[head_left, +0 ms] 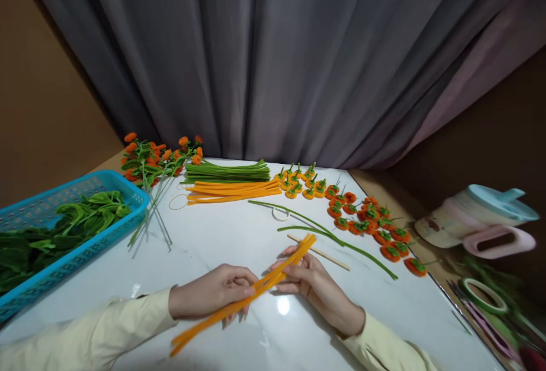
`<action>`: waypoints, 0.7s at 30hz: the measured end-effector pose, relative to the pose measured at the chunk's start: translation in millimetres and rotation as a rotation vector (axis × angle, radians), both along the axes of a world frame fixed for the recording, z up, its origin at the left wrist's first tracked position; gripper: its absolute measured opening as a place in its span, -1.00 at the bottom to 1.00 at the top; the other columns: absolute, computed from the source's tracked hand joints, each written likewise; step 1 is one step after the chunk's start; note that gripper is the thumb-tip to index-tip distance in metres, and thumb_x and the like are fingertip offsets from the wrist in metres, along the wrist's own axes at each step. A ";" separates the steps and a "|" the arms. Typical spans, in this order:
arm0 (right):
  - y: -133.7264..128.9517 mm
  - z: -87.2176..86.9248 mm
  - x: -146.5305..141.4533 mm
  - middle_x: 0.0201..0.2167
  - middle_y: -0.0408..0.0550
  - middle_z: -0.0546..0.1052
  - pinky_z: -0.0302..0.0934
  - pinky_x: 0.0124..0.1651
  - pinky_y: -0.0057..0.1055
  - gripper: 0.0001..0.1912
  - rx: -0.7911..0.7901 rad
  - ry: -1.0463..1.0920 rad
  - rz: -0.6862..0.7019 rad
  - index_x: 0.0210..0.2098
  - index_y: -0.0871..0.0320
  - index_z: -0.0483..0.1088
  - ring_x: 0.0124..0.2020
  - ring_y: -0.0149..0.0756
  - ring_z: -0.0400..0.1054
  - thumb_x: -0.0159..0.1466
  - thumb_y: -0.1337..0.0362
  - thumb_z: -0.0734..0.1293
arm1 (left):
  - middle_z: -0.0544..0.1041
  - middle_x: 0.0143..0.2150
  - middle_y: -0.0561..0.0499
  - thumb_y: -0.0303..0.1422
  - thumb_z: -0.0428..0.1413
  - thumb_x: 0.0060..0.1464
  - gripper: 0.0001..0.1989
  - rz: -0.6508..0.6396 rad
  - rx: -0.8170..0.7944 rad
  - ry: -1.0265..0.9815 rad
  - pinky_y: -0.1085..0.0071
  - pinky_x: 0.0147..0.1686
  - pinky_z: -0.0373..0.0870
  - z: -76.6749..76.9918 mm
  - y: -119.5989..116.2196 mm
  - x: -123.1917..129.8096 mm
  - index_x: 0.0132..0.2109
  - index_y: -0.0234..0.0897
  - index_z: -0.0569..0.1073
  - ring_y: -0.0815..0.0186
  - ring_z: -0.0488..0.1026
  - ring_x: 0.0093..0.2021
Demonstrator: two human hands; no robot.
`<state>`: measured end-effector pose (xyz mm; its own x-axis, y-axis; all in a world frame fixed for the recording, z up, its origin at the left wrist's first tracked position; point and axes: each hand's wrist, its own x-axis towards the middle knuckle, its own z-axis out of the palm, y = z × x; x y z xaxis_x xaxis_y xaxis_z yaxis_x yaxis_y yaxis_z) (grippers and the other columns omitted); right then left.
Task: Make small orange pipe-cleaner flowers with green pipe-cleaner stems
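Note:
A small bundle of orange pipe cleaners [205, 325] slants across the front of the table, held between both hands. My left hand [219, 291] is closed around its middle, thumb on top. Nearer the bundle's upper end, my right hand [313, 283] grips it between thumb and fingers. Just beyond my right hand lies a thin wooden stick [326, 255]. Two green pipe cleaners [313, 230] and a small white ring [280, 213] are a little farther off. More orange pipe cleaners [234, 191] lie in a pile behind, against a pile of green pipe cleaners [228, 172].
At left stands a blue basket [102, 234] of green leaves [91, 211], with orange flowers on stems [157, 157] behind it. Yellow-orange flower heads [313, 192] and darker orange ones [369, 217] sit at back right. Right of them are a cup [460, 217], tape roll [484, 296] and pink-handled scissors [486, 322].

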<state>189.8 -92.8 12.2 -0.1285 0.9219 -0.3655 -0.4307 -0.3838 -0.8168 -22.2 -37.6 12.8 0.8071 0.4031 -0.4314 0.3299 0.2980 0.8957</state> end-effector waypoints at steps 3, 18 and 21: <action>1.1 -3.3 2.3 -0.37 0.01 0.53 0.40 -0.35 -0.38 -0.71 0.059 0.011 0.053 -0.26 0.24 0.26 -0.35 -0.23 0.49 0.08 0.31 0.41 | 0.44 -0.45 0.03 -0.09 0.04 0.05 -0.60 0.043 0.107 0.031 0.51 -0.59 0.27 1.2 7.0 -0.2 -0.16 -0.37 0.38 0.44 0.32 -0.60; 5.6 -6.2 7.0 -0.55 -0.08 0.49 0.20 -0.74 -0.60 -0.77 -0.031 0.033 0.137 -0.17 0.18 0.14 -0.53 -0.19 0.49 0.19 0.34 0.24 | 0.56 -0.24 -0.09 -0.29 -0.01 0.13 -0.75 0.271 1.527 0.444 0.25 -0.13 0.26 40.5 123.1 -57.7 -0.23 -0.25 0.54 0.12 0.36 -0.16; 5.3 -7.1 6.6 -0.56 -0.08 0.48 0.19 -0.75 -0.60 -0.77 -0.031 0.036 0.137 -0.17 0.19 0.14 -0.53 -0.17 0.50 0.18 0.34 0.24 | 0.55 -0.27 -0.21 -0.36 0.01 0.09 -0.76 0.292 1.507 0.534 0.17 -0.14 0.25 37.3 135.4 -50.9 -0.26 -0.39 0.54 0.04 0.36 -0.17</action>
